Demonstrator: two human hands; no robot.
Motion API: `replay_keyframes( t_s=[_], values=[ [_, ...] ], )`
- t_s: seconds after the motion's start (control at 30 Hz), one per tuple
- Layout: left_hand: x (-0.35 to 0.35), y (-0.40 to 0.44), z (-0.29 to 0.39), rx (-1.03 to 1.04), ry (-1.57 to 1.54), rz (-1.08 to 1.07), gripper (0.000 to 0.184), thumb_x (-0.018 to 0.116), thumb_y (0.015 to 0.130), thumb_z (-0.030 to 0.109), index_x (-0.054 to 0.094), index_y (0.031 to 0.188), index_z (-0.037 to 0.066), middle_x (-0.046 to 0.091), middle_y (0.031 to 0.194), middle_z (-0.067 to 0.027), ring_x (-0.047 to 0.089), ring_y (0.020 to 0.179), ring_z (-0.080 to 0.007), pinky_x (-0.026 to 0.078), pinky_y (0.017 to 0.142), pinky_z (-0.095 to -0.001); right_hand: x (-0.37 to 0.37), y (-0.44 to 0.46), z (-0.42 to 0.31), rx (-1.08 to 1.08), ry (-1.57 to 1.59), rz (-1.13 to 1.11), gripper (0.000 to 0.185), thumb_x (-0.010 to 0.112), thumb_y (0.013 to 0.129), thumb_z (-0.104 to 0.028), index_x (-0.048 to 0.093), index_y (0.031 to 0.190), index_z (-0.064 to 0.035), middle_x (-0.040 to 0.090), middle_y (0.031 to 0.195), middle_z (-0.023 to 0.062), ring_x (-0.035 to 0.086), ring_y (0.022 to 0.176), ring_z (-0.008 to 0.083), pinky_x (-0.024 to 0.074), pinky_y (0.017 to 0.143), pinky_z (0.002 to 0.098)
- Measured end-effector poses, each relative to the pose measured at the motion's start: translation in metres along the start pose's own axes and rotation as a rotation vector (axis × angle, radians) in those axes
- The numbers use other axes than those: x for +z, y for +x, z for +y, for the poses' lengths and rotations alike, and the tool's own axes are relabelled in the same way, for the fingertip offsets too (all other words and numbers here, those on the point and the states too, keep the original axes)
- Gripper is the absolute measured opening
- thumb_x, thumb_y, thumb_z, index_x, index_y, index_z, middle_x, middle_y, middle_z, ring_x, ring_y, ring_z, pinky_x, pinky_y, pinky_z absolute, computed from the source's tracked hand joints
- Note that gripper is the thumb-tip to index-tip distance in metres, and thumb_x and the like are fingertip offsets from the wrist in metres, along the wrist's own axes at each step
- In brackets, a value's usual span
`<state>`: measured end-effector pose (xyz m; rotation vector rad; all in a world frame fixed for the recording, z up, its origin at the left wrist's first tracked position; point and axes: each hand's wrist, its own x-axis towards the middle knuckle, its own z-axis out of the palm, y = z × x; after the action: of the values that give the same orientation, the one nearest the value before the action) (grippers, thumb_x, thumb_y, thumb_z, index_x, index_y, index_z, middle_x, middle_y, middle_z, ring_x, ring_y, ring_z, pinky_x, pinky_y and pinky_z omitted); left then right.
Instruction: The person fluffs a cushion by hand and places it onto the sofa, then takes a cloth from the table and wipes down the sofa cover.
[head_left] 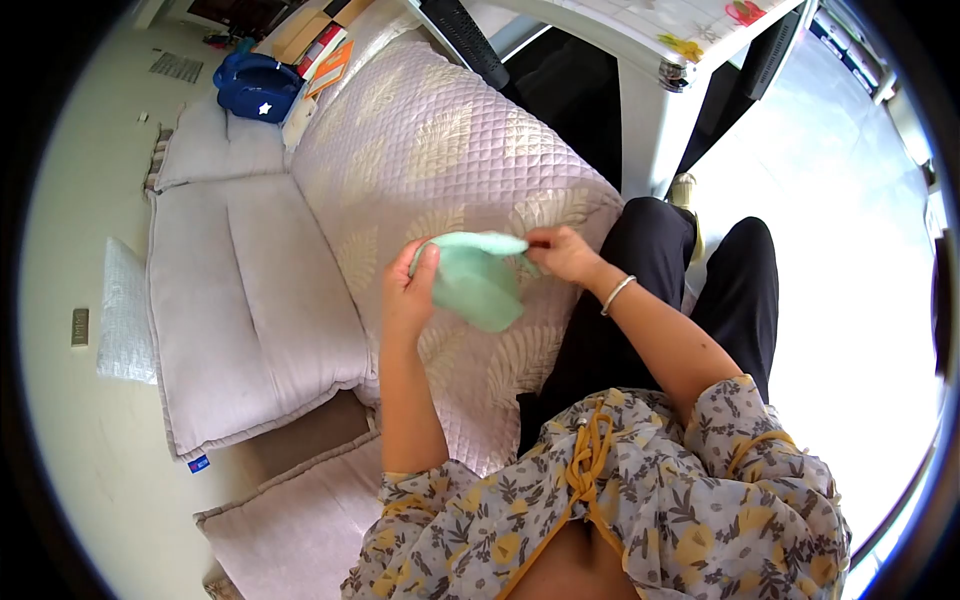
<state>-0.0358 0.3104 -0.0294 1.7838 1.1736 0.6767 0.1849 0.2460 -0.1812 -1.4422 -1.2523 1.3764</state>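
A light green piece of soft cloth hangs above the quilted sofa cover, its lower part smeared by motion. Its thicker, paler upper edge runs between my two hands. My left hand grips the left end of that edge, thumb on the near side. At the other end, my right hand pinches the edge between thumb and fingertips. A bracelet circles my right wrist. What kind of cloth item it is, I cannot make out.
The quilted sofa cover spreads beneath my hands. Grey-pink cushions line the left side. A dark blue bag and an orange book lie at the far end. A white table stands ahead, right of the sofa.
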Motion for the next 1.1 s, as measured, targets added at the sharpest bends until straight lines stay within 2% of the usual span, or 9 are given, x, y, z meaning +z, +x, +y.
replay_keyframes(
  t_s=[0.07,0.23,0.3,0.37,0.43,0.53,0.67,0.97,1.1],
  values=[
    [-0.019,0.0,-0.014,0.007,0.038,0.036,0.03,0.061,0.099,0.028,0.068,0.113,0.002,0.069,0.1,-0.0015,0.06,0.091,-0.0098,0.047,0.082,-0.0258,-0.007,0.004,0.006,-0.188,0.008,0.333,0.041,0.065,0.084,-0.02,0.065,0.123,-0.0059,0.068,0.104,0.0224,0.065,0.103,0.0294,0.0493,0.092,0.0361],
    [-0.047,0.02,-0.052,-0.04,-0.038,0.095,0.032,0.061,0.099,0.03,0.069,0.111,0.001,0.069,0.096,-0.0019,0.059,0.088,-0.0103,0.046,0.08,-0.0261,-0.061,0.001,-0.083,-0.109,0.093,0.311,0.035,0.06,0.088,-0.021,0.065,0.118,-0.0038,0.064,0.11,0.0233,0.062,0.104,0.0342,0.0471,0.095,0.038],
    [-0.032,0.033,-0.045,0.034,0.172,0.37,0.035,0.061,0.098,0.03,0.067,0.117,0.001,0.069,0.103,-0.0068,0.061,0.092,-0.0163,0.048,0.083,-0.0307,-0.068,0.023,-0.098,-0.137,0.043,0.26,0.035,0.06,0.089,-0.023,0.064,0.117,-0.0026,0.061,0.115,0.0236,0.06,0.106,0.0367,0.0461,0.097,0.04],
    [-0.027,0.05,-0.097,0.186,0.331,0.487,0.035,0.062,0.098,0.028,0.065,0.121,0.002,0.069,0.109,-0.0104,0.063,0.095,-0.0208,0.048,0.085,-0.0329,-0.058,0.057,-0.087,-0.282,-0.158,0.836,0.037,0.062,0.09,-0.025,0.061,0.12,-0.0031,0.057,0.118,0.0231,0.055,0.112,0.0405,0.0448,0.099,0.0444],
    [-0.013,0.052,-0.105,0.31,0.542,0.475,0.036,0.062,0.096,0.023,0.062,0.127,0.004,0.065,0.121,-0.017,0.063,0.105,-0.0291,0.048,0.092,-0.0368,-0.052,0.067,-0.064,-0.22,-0.32,0.993,0.032,0.061,0.09,-0.018,0.061,0.119,-0.0052,0.057,0.117,0.023,0.054,0.113,0.0411,0.0455,0.098,0.0461],
    [0.042,0.042,-0.111,0.287,0.471,0.024,0.035,0.061,0.093,0.013,0.061,0.128,0.007,0.059,0.131,-0.0218,0.057,0.121,-0.0357,0.046,0.099,-0.0391,-0.02,0.054,-0.021,-0.396,-0.365,0.762,0.023,0.06,0.087,-0.007,0.066,0.109,-0.0046,0.061,0.118,0.0176,0.057,0.11,0.0385,0.0476,0.096,0.0444],
    [0.082,0.054,-0.125,0.334,0.42,-0.077,0.035,0.06,0.091,0.008,0.063,0.126,0.007,0.058,0.133,-0.0215,0.055,0.125,-0.036,0.046,0.101,-0.0365,0.013,0.058,-0.001,-0.437,-0.478,0.667,0.022,0.059,0.086,-0.004,0.067,0.107,-0.0037,0.061,0.126,0.0135,0.056,0.118,0.0351,0.0477,0.099,0.0426],
    [0.104,0.094,-0.147,0.24,0.942,-0.026,0.083,0.059,0.084,0.061,0.035,0.154,0.022,0.018,0.162,-0.02,0.012,0.15,-0.0442,0.014,0.109,-0.0737,-0.004,0.087,0.002,-0.184,-1.05,0.359,0.058,0.05,0.098,-0.041,0.04,0.151,-0.0197,0.026,0.162,0.0103,0.021,0.15,0.0246,0.0169,0.121,0.0454],
    [0.093,0.119,-0.138,0.219,0.842,-0.028,0.086,0.062,0.082,0.06,0.034,0.154,0.021,0.018,0.162,-0.0203,0.013,0.149,-0.0442,0.011,0.112,-0.0713,-0.013,0.119,-0.02,-0.134,-1.129,0.261,0.059,0.048,0.098,-0.043,0.038,0.152,-0.0201,0.024,0.162,0.0091,0.02,0.151,0.0238,0.0152,0.122,0.0443]
  ],
)
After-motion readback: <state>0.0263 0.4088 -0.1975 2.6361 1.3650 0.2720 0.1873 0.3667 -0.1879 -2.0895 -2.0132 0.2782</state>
